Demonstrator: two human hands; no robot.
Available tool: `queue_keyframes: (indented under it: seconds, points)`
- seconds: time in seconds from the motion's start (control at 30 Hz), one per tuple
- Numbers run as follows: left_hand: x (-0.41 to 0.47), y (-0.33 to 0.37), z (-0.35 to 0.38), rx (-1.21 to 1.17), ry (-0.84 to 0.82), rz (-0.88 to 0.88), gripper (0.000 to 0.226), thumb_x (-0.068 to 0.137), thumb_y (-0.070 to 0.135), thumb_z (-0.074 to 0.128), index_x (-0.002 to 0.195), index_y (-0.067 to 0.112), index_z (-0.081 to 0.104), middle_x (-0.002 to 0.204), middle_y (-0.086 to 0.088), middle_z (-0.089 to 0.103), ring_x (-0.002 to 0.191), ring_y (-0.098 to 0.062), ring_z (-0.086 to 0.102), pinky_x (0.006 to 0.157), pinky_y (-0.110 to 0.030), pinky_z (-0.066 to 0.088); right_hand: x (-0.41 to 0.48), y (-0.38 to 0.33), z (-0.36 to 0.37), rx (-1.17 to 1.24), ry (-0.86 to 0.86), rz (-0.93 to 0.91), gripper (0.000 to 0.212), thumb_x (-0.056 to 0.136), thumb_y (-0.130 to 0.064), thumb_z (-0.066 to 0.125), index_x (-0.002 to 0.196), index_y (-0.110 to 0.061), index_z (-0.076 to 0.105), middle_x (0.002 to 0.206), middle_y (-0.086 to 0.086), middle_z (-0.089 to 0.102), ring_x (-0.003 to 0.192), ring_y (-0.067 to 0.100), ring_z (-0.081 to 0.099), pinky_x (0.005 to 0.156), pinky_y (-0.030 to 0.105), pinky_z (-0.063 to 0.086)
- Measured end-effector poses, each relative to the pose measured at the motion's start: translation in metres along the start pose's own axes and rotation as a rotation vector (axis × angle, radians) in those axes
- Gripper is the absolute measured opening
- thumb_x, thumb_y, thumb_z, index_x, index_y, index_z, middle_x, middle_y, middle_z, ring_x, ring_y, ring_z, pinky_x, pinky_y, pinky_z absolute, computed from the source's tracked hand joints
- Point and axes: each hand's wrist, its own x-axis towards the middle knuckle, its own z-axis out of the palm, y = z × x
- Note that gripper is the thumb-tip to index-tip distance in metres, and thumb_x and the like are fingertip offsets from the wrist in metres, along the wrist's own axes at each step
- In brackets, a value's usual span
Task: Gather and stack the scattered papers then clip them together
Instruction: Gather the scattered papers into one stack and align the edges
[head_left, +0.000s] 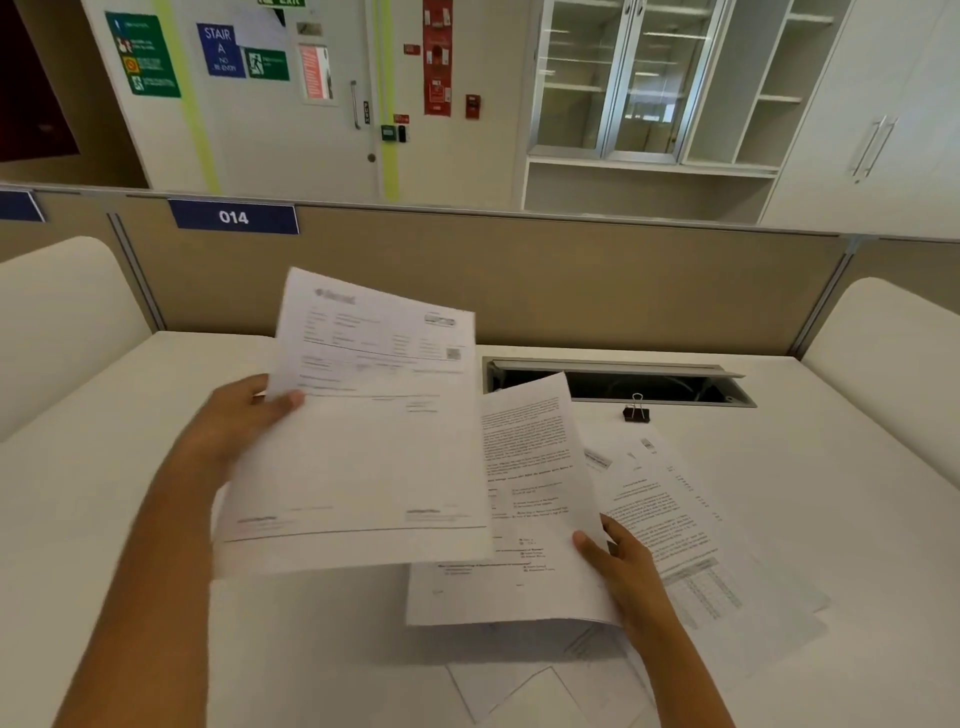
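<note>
I'm looking at an open-plan office. A fabric desk partition (519, 275) runs across my view, carrying a blue number plate (234, 216) that reads 014. In front of it is a white desk (857, 493) with a cable hatch (618, 382), a binder clip (636, 413) and printed papers (675, 519). Behind the partition I see a door (311, 145) with a STAIR A sign (221, 49) and a green exit notice (267, 64), plus glass-fronted cabinets (618, 78).

Single view, worn at head height at the near edge of the desk (78, 519). It is faced forward and tilted down. Held papers (363, 457) are seen close, mid-frame; the partition (571, 280) and wall cabinets (634, 83) are caught farther off, bent by the wide lens
</note>
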Motion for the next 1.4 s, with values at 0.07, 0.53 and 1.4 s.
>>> queue_keyframes:
  seconds: [0.07,0.53,1.4]
  points:
    - [0.004,-0.008,0.027,-0.01,-0.05,-0.026,0.03,0.086,0.013,0.062,0.116,0.006,0.06,0.106,-0.017,0.064,0.074,-0.024,0.062,0.062,-0.025,0.055,-0.003,-0.002,0.01,0.025,-0.038,0.01,0.026,0.084,-0.014,0.066,0.108,-0.024,0.062,0.098,0.004,0.075,0.082,0.025,0.073,0.068,0.037,0.06]
    - [0.005,-0.09,0.105,0.136,0.046,-0.11,0.052,0.085,0.029,0.063,0.13,0.01,0.046,0.129,-0.01,0.049,0.116,-0.032,0.051,0.095,-0.041,0.044,-0.015,-0.006,0.048,0.052,-0.061,0.056,0.025,0.084,-0.016,0.066,0.1,-0.034,0.065,0.112,0.003,0.071,0.094,0.025,0.071,0.083,0.048,0.056]
    - [0.005,-0.132,0.101,-0.221,-0.174,-0.329,0.036,0.094,0.017,0.049,0.13,0.012,0.048,0.122,-0.016,0.061,0.102,-0.037,0.062,0.091,-0.055,0.049,0.012,-0.038,-0.134,-1.156,0.397,0.433,0.105,0.059,-0.064,0.073,0.139,-0.009,0.032,0.139,0.021,0.034,0.129,0.038,0.031,0.104,0.046,0.031]
